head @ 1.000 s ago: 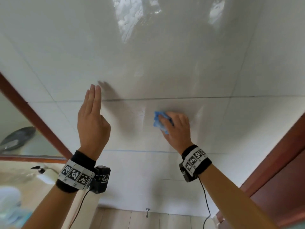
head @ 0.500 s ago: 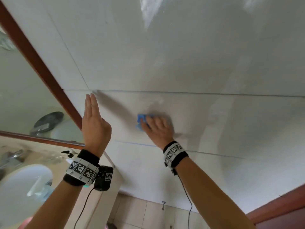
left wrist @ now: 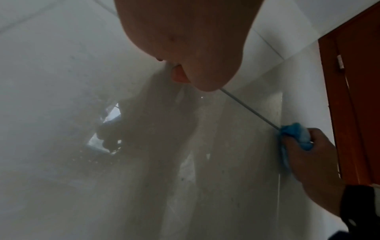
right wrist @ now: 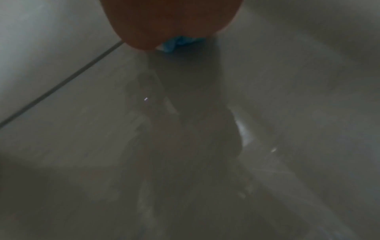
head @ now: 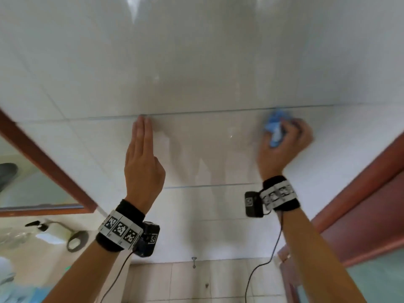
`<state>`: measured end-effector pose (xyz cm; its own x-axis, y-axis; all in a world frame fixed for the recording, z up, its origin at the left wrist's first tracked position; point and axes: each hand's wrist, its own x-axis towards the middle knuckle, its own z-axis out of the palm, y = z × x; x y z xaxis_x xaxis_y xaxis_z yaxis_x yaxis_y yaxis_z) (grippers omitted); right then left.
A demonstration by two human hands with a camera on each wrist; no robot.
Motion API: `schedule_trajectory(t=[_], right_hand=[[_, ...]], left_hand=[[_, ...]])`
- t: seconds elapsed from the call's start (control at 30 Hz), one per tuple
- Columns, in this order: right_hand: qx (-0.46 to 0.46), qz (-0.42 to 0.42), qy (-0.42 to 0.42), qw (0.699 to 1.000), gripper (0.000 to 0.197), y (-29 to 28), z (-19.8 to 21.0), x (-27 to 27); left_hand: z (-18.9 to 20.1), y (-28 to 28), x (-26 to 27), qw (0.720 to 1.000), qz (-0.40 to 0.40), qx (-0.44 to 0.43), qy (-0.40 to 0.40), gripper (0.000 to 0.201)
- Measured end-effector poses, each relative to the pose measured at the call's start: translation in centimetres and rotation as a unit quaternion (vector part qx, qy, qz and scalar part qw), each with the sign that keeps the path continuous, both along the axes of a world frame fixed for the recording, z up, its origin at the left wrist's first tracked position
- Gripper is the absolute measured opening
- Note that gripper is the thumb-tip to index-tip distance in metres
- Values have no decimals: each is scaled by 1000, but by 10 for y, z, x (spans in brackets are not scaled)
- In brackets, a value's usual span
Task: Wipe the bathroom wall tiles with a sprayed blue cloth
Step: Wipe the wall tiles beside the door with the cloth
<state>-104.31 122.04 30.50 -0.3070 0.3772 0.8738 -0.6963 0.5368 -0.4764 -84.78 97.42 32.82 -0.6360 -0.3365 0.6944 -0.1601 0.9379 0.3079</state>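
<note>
Glossy white wall tiles (head: 196, 62) fill the head view. My right hand (head: 286, 143) grips a bunched blue cloth (head: 276, 125) and presses it on the tile just under a horizontal grout line, near the red-brown door frame. The cloth (left wrist: 296, 134) also shows at the right of the left wrist view, and a blue edge of the cloth (right wrist: 180, 43) peeks out under my palm in the right wrist view. My left hand (head: 142, 154) is flat, fingers straight and together, with its fingertips (head: 143, 122) at the same grout line. It holds nothing.
A red-brown door frame (head: 360, 204) runs down the right side. A mirror with a brown frame (head: 43, 162) stands at the left, above a counter with a soap pump (head: 39, 225) and a dark ring (head: 76, 239). A small hook (head: 193, 260) hangs low on the wall.
My right hand has swept the cloth to the right along the tile, away from the left hand and up toward the grout line. The left hand stays flat on the wall.
</note>
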Motion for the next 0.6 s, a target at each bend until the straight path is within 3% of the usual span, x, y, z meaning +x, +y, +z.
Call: schedule_trajectory(t=[0.13,0.3,0.4,0.47,0.6], right_hand=[[-140,-65,-39,987,19,58,11,-43],[-163,-68,4,984,21,18,5,-38],[-79,1,-15,997,16,-29,-5,-10],[19,43,17,999,13,-71,-19,12],[268,72,107,955,34,-132,-80,36]], left_hand=[[-10,4,-7,1000,9,-11,-5,94],[-14,-23,14,999,40,-8,-18,98],[-15,-45,30,997,67,6,-32,101],[-15,-62,41,995,90,7,-42,99],[-20,-87,67,992,118,-2,-50,96]])
